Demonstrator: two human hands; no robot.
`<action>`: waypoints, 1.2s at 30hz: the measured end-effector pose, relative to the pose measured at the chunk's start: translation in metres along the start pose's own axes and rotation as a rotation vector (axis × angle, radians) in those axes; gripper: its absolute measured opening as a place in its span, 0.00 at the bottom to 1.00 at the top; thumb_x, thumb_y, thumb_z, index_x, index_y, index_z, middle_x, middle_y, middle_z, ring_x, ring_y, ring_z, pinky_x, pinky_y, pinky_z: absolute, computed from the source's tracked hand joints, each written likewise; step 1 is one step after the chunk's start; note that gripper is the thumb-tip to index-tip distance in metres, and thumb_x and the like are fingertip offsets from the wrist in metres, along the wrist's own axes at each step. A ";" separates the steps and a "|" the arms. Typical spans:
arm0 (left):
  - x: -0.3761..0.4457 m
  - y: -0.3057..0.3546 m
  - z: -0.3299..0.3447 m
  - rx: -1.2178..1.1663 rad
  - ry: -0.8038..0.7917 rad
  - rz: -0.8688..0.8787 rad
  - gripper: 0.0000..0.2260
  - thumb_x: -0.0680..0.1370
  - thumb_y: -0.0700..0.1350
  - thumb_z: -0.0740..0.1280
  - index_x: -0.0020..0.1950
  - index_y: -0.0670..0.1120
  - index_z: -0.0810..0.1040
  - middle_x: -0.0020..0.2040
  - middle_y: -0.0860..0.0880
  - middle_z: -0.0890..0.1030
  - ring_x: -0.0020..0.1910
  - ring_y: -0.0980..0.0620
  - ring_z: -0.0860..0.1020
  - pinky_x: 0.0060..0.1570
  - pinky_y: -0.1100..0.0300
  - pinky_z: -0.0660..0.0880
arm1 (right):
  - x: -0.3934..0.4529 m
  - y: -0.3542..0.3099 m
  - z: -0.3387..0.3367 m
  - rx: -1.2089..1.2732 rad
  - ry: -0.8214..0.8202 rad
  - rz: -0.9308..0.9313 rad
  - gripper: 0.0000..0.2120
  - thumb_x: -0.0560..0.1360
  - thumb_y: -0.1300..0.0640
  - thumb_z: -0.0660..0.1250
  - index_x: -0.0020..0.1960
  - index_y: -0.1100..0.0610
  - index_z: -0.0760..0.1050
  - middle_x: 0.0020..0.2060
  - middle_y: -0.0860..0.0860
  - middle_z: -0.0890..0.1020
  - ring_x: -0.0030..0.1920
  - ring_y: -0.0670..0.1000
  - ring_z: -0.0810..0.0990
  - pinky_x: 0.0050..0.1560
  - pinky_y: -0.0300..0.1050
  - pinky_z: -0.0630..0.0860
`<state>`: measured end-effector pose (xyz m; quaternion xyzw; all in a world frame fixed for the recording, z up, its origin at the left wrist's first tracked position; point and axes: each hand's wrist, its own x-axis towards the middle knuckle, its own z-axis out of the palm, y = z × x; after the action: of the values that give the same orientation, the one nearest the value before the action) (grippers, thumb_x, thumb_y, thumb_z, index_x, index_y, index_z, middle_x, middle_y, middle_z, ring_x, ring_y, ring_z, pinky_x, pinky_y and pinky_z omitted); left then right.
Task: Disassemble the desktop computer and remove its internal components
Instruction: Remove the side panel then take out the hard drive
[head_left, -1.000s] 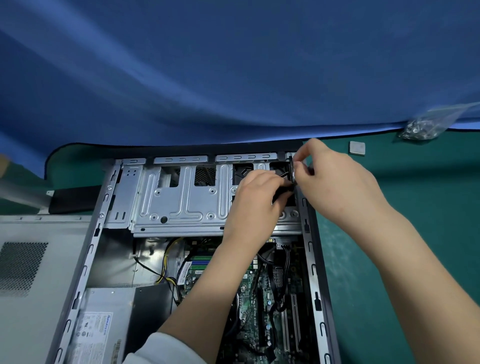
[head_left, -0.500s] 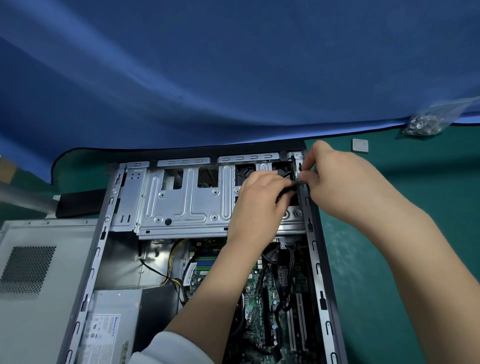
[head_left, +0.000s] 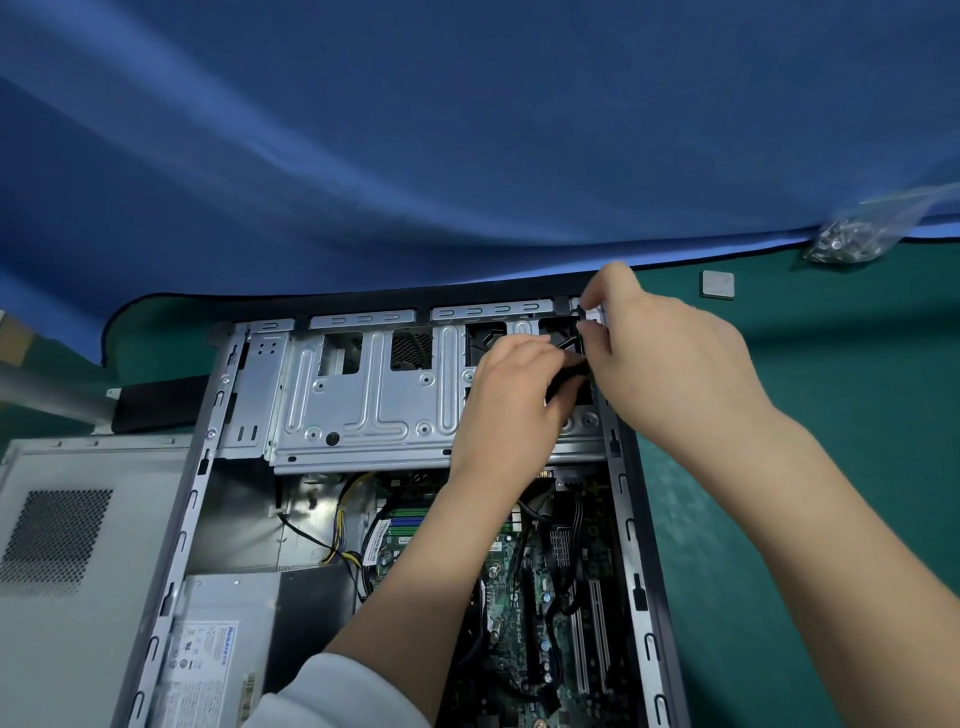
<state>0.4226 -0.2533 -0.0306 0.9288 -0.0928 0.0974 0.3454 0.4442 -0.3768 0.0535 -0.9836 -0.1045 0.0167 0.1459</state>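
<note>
Black cable (head_left: 563, 375) seemingly pinched, left hand (head_left: 511, 402), right hand (head_left: 670, 358)

Two bare forearms and hands, no gloves, rings, watch or wristband showing. Left hand (head_left: 511, 395) on an arm with a pale grey-white sleeve (head_left: 337, 693) pushed up near the elbow, soft fabric with a rounded cuff. Right hand (head_left: 675, 364) on an arm bare right to the frame edge, short plain fingernails
</note>
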 end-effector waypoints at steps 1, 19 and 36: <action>0.000 0.000 0.000 0.001 -0.002 -0.002 0.08 0.73 0.40 0.70 0.51 0.42 0.82 0.49 0.48 0.82 0.56 0.46 0.74 0.58 0.50 0.71 | 0.000 0.000 0.000 0.047 -0.025 -0.014 0.03 0.79 0.54 0.56 0.51 0.50 0.62 0.36 0.46 0.70 0.37 0.54 0.70 0.28 0.43 0.55; 0.000 0.003 -0.002 0.002 0.003 -0.026 0.07 0.75 0.39 0.68 0.52 0.41 0.81 0.51 0.47 0.82 0.56 0.46 0.74 0.57 0.50 0.71 | 0.006 0.002 -0.003 -0.033 -0.071 -0.020 0.09 0.78 0.43 0.54 0.49 0.48 0.68 0.42 0.48 0.79 0.40 0.56 0.73 0.36 0.46 0.62; 0.001 0.006 -0.003 0.039 0.009 -0.014 0.07 0.74 0.41 0.68 0.50 0.42 0.81 0.48 0.48 0.81 0.53 0.46 0.74 0.56 0.50 0.72 | 0.005 0.009 0.002 0.083 -0.043 0.019 0.08 0.75 0.52 0.57 0.54 0.46 0.66 0.40 0.46 0.77 0.40 0.54 0.72 0.29 0.42 0.58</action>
<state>0.4217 -0.2557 -0.0245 0.9355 -0.0829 0.1011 0.3284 0.4505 -0.3831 0.0487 -0.9770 -0.0976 0.0435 0.1844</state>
